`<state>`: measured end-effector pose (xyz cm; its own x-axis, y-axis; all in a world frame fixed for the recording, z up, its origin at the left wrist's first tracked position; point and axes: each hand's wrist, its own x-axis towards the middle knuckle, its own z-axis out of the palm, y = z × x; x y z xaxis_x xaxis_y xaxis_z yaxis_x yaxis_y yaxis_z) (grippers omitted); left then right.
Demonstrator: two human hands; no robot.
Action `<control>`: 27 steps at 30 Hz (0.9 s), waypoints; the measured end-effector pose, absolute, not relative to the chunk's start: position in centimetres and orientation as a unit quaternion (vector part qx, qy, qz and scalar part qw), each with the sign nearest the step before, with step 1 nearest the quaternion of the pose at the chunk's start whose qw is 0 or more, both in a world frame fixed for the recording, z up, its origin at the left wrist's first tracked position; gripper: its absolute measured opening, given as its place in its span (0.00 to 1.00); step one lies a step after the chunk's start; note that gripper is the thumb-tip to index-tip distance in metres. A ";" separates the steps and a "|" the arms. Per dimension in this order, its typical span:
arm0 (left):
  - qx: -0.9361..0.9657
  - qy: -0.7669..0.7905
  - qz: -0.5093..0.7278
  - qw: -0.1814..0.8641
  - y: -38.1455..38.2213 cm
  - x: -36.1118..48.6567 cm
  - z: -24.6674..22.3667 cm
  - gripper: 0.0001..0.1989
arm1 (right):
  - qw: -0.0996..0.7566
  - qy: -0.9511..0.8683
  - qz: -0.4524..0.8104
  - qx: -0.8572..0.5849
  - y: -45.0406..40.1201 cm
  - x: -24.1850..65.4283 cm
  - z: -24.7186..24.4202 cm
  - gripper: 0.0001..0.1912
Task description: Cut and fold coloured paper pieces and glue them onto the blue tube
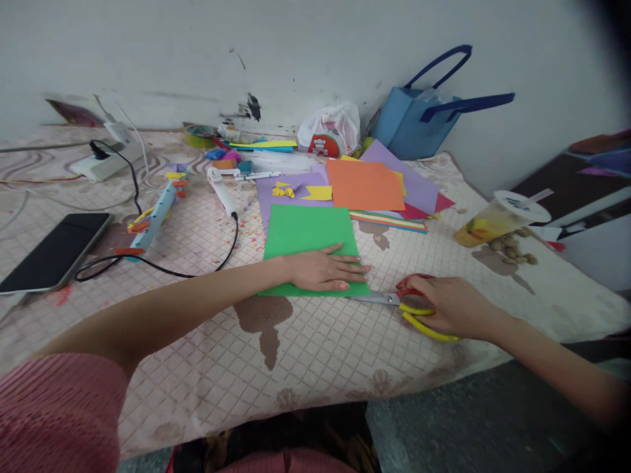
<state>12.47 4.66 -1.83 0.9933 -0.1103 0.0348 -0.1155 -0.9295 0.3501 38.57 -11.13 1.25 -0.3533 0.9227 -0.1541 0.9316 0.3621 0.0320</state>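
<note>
A green sheet of paper [308,226] lies flat on the patterned tablecloth [315,355]. My left hand [320,269] rests on it with the fingers stretched out to the right. In my right hand [448,302] is a pair of scissors [389,299] with one red and one yellow handle. Their blades point left and reach the sheet's lower right edge; whether paper lies between them I cannot tell. Just behind the green sheet lie an orange sheet [365,185] and purple paper [296,182] with yellow cut pieces [315,192] on top.
A glue gun [223,190] trails a black cord. At left are a phone [56,249], a power strip [111,157] and a light-blue decorated strip [155,220]. A drink cup [497,220] stands right, near the table edge. A blue bag [414,121] leans against the wall.
</note>
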 end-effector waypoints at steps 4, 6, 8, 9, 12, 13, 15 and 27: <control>0.981 -0.064 0.019 0.185 4.7 12.4 -1.8 0.25 | 0.059 0.826 -0.036 0.560 -11.0 38.2 1.5 0.15; 0.980 -0.070 0.025 0.185 4.7 12.4 -1.9 0.25 | 0.057 0.825 -0.036 0.560 -10.9 37.9 1.6 0.14; 0.980 -0.071 0.025 0.184 4.7 12.4 -1.9 0.25 | 0.057 0.826 -0.036 0.559 -10.8 37.7 1.7 0.15; 0.980 -0.068 0.022 0.183 4.7 12.4 -1.9 0.25 | 0.058 0.827 -0.037 0.557 -10.7 37.7 1.7 0.15; 0.981 -0.060 0.010 0.182 4.7 12.5 -2.0 0.25 | 0.068 0.828 -0.034 0.556 -10.7 37.7 1.5 0.15; 0.981 -0.060 0.010 0.183 4.7 12.5 -2.0 0.25 | 0.075 0.827 -0.032 0.557 -10.8 37.8 1.5 0.15; 0.980 -0.060 0.014 0.187 4.7 12.5 -2.0 0.25 | 0.090 0.824 -0.025 0.559 -10.8 38.1 1.3 0.15; 0.977 -0.060 0.031 0.202 4.7 12.4 -2.0 0.24 | 0.044 0.836 -0.021 0.546 -10.7 37.7 1.6 0.14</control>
